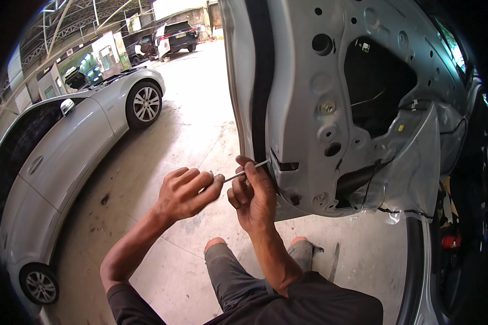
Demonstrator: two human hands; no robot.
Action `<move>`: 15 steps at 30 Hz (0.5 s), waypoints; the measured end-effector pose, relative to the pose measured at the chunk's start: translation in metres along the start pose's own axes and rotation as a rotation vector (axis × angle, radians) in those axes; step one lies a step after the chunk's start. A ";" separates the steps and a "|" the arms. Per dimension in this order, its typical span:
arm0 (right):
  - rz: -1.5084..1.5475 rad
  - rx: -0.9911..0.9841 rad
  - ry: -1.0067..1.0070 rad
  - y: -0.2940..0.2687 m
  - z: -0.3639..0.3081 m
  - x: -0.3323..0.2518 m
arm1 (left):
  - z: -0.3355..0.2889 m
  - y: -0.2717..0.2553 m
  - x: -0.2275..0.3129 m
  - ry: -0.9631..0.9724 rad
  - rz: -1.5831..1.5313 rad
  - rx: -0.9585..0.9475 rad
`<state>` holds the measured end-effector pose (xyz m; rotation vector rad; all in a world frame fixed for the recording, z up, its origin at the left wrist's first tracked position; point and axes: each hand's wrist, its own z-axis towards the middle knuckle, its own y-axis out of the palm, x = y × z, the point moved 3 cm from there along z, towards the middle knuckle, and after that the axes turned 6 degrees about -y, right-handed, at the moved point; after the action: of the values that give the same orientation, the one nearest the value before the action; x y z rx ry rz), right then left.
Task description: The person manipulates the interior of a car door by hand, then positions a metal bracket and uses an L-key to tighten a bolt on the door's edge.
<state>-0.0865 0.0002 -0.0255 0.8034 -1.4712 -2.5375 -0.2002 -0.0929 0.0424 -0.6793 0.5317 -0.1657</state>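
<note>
A thin, straight metal rod runs between my two hands, and its kind is hard to make out. My left hand is closed around its rear end, where a short silver piece shows above the thumb. My right hand pinches the rod farther forward, between thumb and fingers. The rod's tip reaches the edge of a silver car door, beside a dark latch slot. The door's inner trim is off, so bare metal with holes shows. Clear plastic sheeting hangs loose from its lower part.
A silver car stands to the left on the concrete floor. Farther back is a dark vehicle. The door sill and a red object are at the right. My knees are below my hands.
</note>
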 end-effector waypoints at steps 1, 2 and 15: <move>-0.063 -0.026 0.012 0.000 -0.001 0.001 | -0.003 0.000 0.001 -0.004 0.084 0.012; -0.059 -0.017 0.002 0.000 -0.002 0.002 | -0.003 -0.002 -0.001 -0.103 0.001 0.028; -0.012 0.083 0.003 0.002 0.001 -0.002 | -0.002 0.005 -0.008 -0.309 -0.194 -0.018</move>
<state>-0.0850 0.0005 -0.0227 0.8293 -1.5854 -2.4975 -0.2082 -0.0875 0.0417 -0.7577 0.1709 -0.2331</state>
